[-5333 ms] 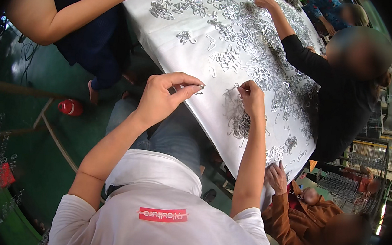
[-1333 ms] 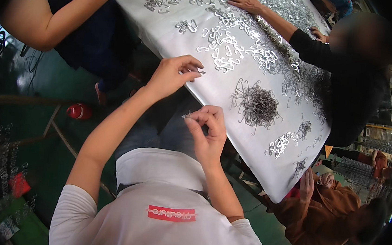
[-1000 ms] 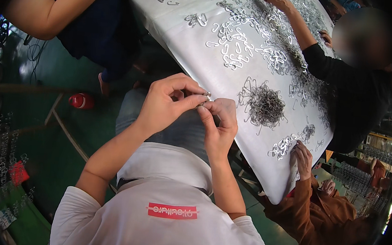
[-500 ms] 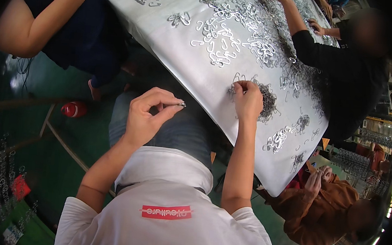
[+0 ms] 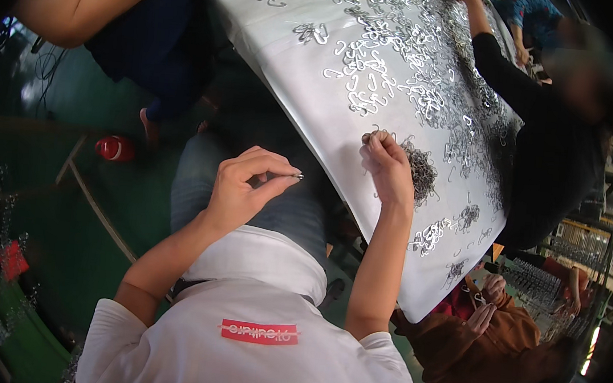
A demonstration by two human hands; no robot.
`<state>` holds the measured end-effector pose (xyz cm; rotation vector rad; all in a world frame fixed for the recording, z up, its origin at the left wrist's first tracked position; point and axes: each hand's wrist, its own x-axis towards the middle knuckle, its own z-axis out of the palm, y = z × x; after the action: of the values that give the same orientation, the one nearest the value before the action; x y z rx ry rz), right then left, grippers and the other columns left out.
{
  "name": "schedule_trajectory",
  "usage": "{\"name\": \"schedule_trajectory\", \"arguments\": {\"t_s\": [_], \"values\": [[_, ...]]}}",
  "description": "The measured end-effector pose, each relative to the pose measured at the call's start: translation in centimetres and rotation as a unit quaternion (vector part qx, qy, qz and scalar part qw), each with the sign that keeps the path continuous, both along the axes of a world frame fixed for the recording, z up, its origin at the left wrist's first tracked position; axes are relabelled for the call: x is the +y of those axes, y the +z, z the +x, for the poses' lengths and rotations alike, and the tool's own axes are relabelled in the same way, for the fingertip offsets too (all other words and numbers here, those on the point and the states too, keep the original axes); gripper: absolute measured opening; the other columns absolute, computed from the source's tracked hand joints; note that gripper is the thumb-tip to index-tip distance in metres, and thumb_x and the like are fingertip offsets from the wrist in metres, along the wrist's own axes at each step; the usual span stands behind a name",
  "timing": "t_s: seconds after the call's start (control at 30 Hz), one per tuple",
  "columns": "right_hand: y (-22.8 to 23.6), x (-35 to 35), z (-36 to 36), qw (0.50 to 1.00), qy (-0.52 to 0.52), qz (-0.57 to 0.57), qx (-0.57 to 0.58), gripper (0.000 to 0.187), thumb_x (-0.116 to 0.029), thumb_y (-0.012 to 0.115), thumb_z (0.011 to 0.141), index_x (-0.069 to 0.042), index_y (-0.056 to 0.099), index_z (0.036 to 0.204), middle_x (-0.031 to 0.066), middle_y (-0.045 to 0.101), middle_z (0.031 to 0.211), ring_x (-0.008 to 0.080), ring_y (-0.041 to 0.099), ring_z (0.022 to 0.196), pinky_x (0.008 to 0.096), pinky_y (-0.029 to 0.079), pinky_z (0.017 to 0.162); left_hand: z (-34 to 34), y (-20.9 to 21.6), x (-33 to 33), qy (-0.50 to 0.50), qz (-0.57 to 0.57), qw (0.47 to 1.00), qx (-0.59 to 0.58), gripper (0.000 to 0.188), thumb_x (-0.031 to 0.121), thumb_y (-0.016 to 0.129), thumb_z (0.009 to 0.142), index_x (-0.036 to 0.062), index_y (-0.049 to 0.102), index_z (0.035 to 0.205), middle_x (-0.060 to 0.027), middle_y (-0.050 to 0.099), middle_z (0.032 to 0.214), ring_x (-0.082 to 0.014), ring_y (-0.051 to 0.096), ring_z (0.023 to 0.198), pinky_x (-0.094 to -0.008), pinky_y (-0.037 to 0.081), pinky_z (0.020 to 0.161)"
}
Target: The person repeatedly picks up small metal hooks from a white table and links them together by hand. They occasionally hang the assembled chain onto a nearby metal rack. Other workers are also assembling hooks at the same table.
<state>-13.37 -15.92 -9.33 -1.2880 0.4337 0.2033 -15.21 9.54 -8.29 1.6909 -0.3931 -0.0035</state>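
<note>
My left hand (image 5: 249, 185) is closed in a pinch in front of my lap, beside the table edge. A small shiny metal piece (image 5: 299, 177) pokes out of its fingertips; most of it is hidden. Above the white-covered table (image 5: 336, 147), my right hand (image 5: 390, 166) also pinches, with something small and dark at its fingertips that I cannot make out. Right behind that hand lies a tangled pile of dark metal hooks (image 5: 421, 176). Farther up the table, shiny curved metal hooks (image 5: 369, 80) are spread loosely.
Smaller hook clusters (image 5: 430, 236) lie toward the near right corner. A person in black (image 5: 554, 155) works across the table, another in brown (image 5: 478, 360) sits at right, and a bare arm (image 5: 115, 0) reaches in from upper left. A red rounded object (image 5: 114, 148) is on the green floor.
My right hand has drawn back a little from the dark hook pile, fingers still pinched. The left hand keeps its pinch. The whole view has shifted slightly.
</note>
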Motion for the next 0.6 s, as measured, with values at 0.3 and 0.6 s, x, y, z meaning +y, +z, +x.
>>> {"name": "schedule_trajectory", "arguments": {"t_s": [0.3, 0.6], "values": [[3.8, 7.6, -5.9, 0.989, 0.022, -0.016, -0.143, 0.005, -0.009, 0.059, 0.088, -0.005, 0.057, 0.091, 0.0043, 0.047, 0.113, 0.0091, 0.043, 0.093, 0.0238, 0.036, 0.083, -0.3, 0.5, -1.1, 0.009, -0.022, 1.0, -0.017, 0.016, -0.005, 0.07, 0.073, 0.0044, 0.07, 0.086, -0.0045, 0.068, 0.08, -0.0124, 0.058, 0.071, -0.0235, 0.044, 0.058], [3.5, 9.1, -6.0, 0.971, -0.014, -0.086, -0.223, 0.006, -0.009, 0.059, 0.089, -0.005, 0.055, 0.092, 0.0071, 0.044, 0.113, 0.0113, 0.044, 0.093, 0.0259, 0.038, 0.083, -0.2, 0.7, -1.7, -0.003, -0.008, 0.998, -0.056, 0.018, -0.003, 0.072, 0.071, 0.0048, 0.07, 0.087, -0.0061, 0.068, 0.083, -0.0192, 0.062, 0.075, -0.0286, 0.05, 0.066]]}}
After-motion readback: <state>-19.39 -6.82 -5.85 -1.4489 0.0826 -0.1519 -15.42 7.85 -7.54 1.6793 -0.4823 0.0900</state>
